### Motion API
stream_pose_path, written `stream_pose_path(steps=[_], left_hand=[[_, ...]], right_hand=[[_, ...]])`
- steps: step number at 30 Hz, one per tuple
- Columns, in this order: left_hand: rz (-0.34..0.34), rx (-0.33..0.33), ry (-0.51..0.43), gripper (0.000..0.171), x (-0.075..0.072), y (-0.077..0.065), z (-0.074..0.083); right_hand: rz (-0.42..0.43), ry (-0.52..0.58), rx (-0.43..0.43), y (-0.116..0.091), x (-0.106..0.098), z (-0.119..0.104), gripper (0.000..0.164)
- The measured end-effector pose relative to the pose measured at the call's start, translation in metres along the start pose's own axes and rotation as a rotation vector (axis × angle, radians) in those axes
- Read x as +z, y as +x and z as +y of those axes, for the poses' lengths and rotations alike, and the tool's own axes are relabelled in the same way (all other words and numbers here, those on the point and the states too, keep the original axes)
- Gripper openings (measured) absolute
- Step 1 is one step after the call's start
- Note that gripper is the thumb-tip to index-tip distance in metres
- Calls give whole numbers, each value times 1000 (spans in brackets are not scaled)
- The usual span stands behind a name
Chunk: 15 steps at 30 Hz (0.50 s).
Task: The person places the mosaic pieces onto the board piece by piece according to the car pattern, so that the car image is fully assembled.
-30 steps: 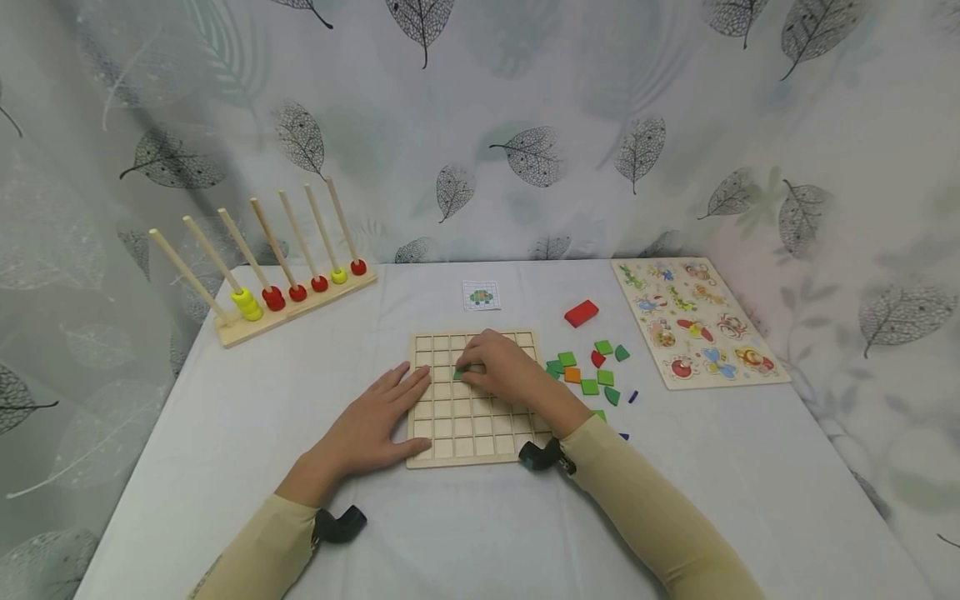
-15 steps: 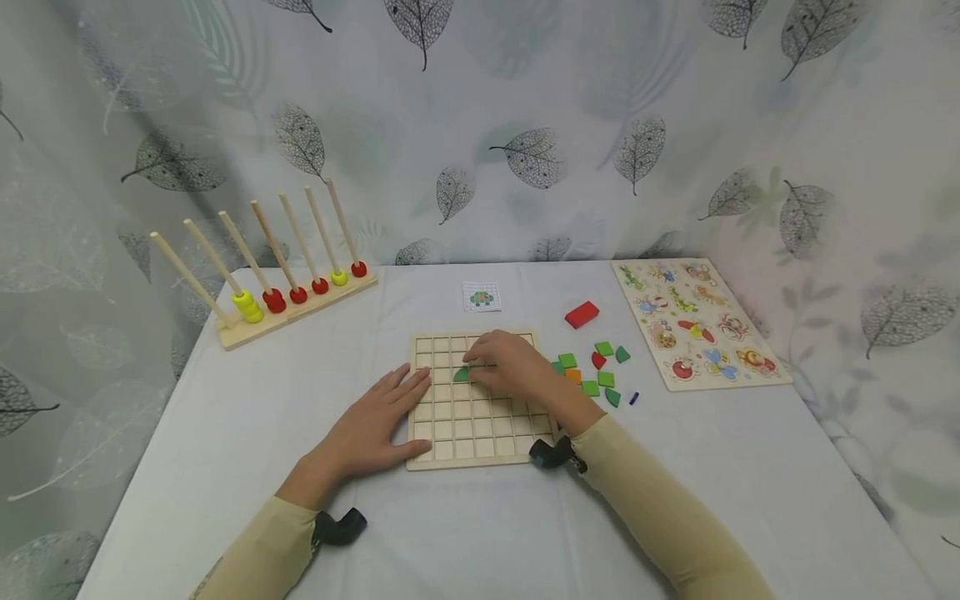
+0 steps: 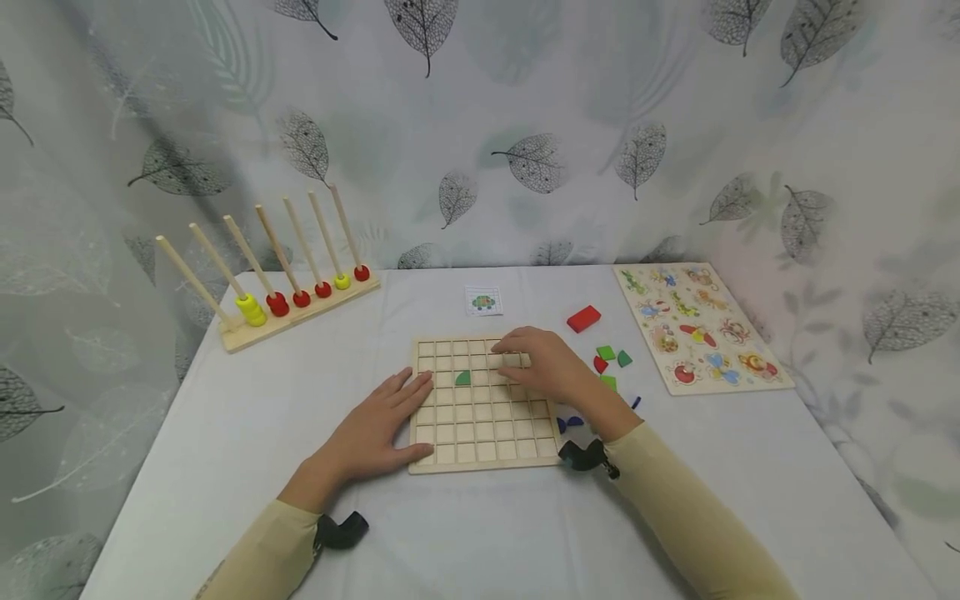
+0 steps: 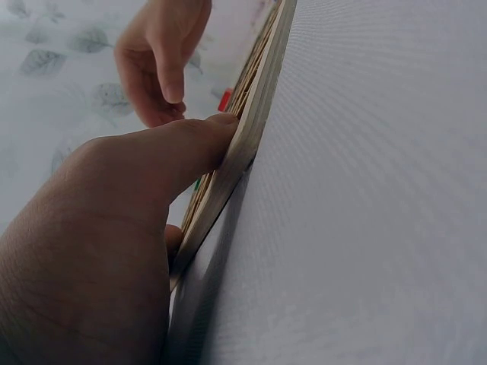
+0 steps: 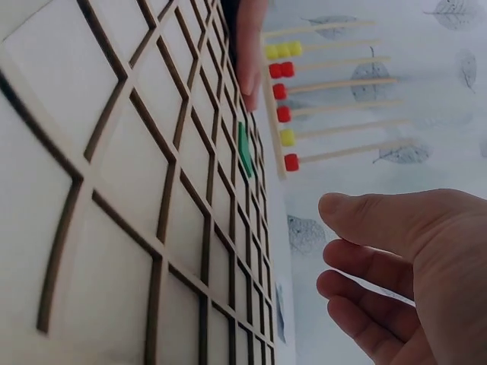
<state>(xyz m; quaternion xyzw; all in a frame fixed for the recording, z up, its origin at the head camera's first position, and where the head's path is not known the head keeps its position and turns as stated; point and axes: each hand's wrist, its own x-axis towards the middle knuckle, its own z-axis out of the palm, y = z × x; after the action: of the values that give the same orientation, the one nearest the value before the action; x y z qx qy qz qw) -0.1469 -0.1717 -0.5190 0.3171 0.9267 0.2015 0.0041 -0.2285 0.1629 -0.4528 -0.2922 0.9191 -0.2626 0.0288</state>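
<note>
A wooden grid board (image 3: 465,433) lies on the white table, with a green quarter-round tile (image 3: 463,378) in one of its upper cells. My left hand (image 3: 382,429) rests with spread fingers along the board's left edge, the thumb on the frame near the lower corner. Over the upper right of the board hovers my right hand (image 3: 547,362), its fingers loosely bent. In the right wrist view nothing shows between the thumb and fingers of the right hand (image 5: 403,266), and the green tile (image 5: 244,150) sits farther off in the grid.
Loose green tiles (image 3: 606,353), a red quarter-round (image 3: 600,364) and blue pieces (image 3: 575,421) lie right of the board. Behind are a red block (image 3: 583,318) and a small picture card (image 3: 483,301). A peg-and-bead abacus (image 3: 300,312) stands back left, an animal puzzle board (image 3: 701,333) right.
The right hand has let go of the green tile, which stays in the grid, and has moved right across the board. My left hand keeps its place.
</note>
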Motion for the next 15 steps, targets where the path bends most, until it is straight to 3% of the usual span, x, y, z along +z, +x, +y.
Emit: stream_pose_path(steps=[15], left_hand=[[5,3,-8,98,-2,0,5]], right_hand=[[75,2,33,-22,-26,16,40]])
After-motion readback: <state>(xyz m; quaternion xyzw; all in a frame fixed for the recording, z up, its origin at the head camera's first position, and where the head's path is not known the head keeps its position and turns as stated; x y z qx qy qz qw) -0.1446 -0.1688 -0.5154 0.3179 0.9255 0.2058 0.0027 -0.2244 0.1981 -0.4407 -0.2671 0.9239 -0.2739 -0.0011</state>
